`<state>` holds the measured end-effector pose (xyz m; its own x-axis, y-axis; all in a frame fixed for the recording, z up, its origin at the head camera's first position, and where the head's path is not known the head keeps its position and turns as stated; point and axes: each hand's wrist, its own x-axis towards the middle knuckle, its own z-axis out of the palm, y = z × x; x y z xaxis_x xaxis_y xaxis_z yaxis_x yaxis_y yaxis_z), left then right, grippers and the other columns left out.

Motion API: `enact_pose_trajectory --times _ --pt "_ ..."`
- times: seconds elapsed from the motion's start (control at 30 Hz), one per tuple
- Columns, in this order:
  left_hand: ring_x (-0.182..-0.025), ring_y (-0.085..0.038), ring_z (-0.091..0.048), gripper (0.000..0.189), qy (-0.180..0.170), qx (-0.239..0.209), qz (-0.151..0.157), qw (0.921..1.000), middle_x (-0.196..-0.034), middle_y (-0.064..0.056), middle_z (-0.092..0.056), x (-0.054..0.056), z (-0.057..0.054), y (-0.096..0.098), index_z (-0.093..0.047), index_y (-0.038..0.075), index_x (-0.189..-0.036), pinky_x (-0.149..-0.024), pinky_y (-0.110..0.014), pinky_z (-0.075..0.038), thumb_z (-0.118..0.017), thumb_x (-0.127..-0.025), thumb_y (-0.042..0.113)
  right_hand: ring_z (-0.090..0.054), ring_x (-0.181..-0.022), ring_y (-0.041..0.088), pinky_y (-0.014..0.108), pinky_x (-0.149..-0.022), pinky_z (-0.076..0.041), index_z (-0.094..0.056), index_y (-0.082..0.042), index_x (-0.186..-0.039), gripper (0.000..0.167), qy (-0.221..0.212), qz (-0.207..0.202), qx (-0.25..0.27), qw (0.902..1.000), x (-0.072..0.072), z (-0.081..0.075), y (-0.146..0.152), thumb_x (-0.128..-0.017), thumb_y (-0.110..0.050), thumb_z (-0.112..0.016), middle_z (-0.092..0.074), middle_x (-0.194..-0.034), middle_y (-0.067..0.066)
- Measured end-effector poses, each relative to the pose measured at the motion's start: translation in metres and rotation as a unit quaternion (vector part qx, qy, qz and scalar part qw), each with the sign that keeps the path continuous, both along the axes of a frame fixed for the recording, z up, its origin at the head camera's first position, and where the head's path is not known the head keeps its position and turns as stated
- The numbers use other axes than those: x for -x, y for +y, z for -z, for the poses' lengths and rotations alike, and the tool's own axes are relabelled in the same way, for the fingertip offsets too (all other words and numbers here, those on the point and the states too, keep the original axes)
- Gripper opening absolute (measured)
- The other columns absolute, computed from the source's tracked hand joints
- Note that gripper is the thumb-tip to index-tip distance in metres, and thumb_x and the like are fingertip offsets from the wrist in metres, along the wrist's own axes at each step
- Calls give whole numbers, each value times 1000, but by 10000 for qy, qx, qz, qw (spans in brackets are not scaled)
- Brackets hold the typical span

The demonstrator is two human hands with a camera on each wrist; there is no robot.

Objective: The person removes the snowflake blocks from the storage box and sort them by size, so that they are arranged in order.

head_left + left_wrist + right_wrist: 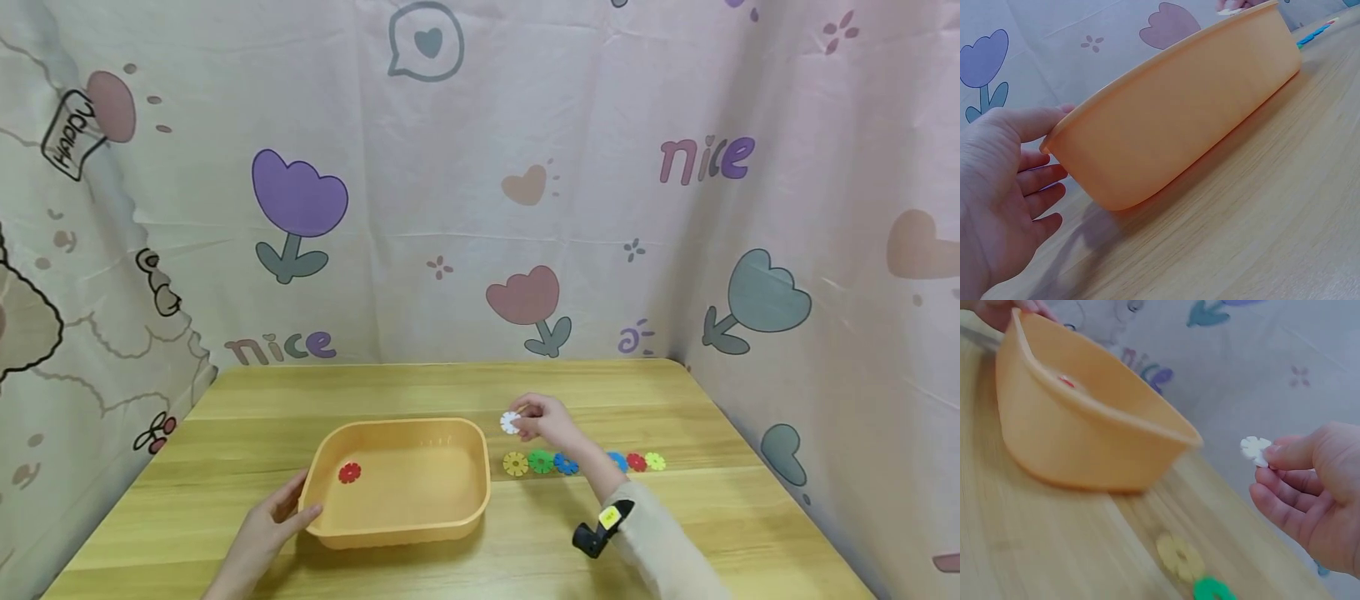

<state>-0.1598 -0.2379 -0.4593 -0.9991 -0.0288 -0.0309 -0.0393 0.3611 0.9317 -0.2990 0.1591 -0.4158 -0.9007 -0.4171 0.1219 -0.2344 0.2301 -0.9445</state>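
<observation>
My right hand [551, 421] pinches a white snowflake disc [1254, 449] between thumb and fingertips, raised off the table just beyond the right end of an orange plastic basin [397, 533]. With the thumb over the rim and fingers along the outer wall, my left hand [1004, 187] holds the basin's near left corner. Inside the basin lies one red snowflake disc [349, 473]. Right of the basin, below my right hand, a row of discs runs across the table: yellow [515, 464], green [541, 462] and blue [566, 464] come first, and my right forearm hides the row's middle.
Past the forearm the row carries on with a blue disc [618, 462], a red disc [636, 462] and a yellow-green disc [656, 462]. Everything stands on a wooden table [375, 387]. A printed curtain [450, 208] hangs behind it and along both sides.
</observation>
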Motion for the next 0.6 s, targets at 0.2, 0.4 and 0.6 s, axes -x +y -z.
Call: enact_pose_trajectory --times 0.2,0.4,0.6 --pt "-132 -39 -24 71 -117 -66 3 9999 -148 -25 -21 1 -1 -1 -23 -2 -145 -102 -46 -28 -59 -92 28 -58 -69 21 38 -68 -55 -52 13 -115 30 -191 457 52 9988 -4 9 41 -88 0 -59 -60 -81 8" --pt "-132 -38 -26 70 -138 -40 0 9999 -147 -24 -23 0 -2 0 -24 -1 -145 -102 -46 -30 -59 -92 29 -58 -72 23 34 -66 -53 -53 11 -118 34 -534 1252 95 9907 -11 16 78 -88 -4 -61 -60 -83 6" --pt "-131 -36 -27 69 -43 39 -21 10000 -147 -23 -25 0 -2 0 -25 -1 -145 -92 -18 -39 -59 -92 28 -61 -69 16 28 -62 -54 -49 16 -115 34 -691 1860 404 9793 -21 24 111 -87 1 -62 -62 -81 6"
